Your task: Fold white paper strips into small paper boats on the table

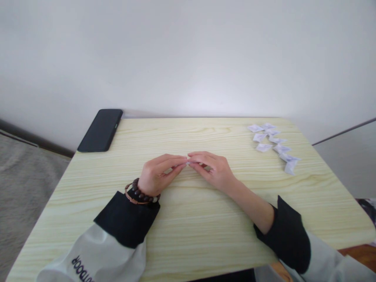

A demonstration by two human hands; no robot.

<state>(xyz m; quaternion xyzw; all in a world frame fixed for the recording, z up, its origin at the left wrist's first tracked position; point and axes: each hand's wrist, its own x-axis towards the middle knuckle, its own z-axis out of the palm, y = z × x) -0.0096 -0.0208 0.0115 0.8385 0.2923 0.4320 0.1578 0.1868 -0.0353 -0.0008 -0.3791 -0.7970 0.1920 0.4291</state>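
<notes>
My left hand [158, 172] and my right hand [213, 168] meet at the middle of a light wooden table [188, 235]. Both pinch a small white piece of paper [190, 161] between their fingertips, just above the tabletop; most of the paper is hidden by the fingers. My left wrist wears a dark bead bracelet [140, 194]. Both forearms rest on the table in black cuffs and grey-white sleeves.
Several small folded white paper pieces [273, 145] lie in a loose group at the table's far right. A black phone [101, 130] lies face up at the far left corner, partly over the edge. A white wall stands behind the table.
</notes>
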